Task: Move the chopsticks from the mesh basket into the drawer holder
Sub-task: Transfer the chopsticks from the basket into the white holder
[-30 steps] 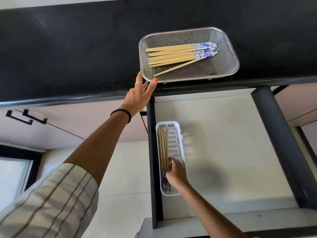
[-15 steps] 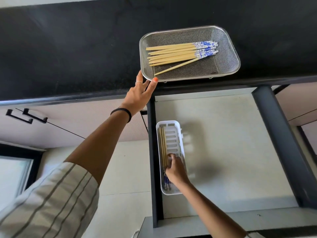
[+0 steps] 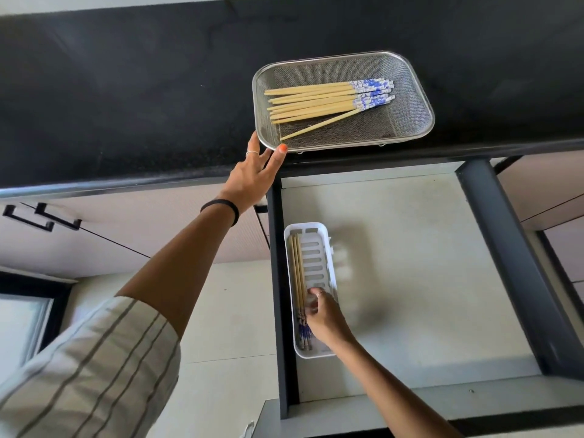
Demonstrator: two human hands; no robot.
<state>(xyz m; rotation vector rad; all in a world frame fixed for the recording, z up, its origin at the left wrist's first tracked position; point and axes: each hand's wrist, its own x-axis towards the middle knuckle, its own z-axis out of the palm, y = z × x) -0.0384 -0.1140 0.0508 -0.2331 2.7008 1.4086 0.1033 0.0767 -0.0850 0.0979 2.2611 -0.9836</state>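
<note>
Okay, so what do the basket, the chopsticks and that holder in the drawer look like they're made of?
Mesh basket: looks like steel, with a fine woven silver mesh and a shiny solid rim.
Chopsticks in the basket: probably bamboo or wood, pale matte yellow shafts; the blue-and-white patterned ends look printed or lacquered.
Drawer holder: most likely moulded plastic, smooth glossy white with slotted openings and rounded corners.

- The mesh basket [image 3: 410, 90] is fine woven metal with a shiny rim.
- The chopsticks [image 3: 316, 101] look like pale matt wood with glossy blue-and-white patterned ends.
- The drawer holder [image 3: 325, 245] is smooth white slotted plastic.
- The countertop [image 3: 126, 90] is dark speckled stone.
- The sleeve [image 3: 79, 374] is striped cloth.
</note>
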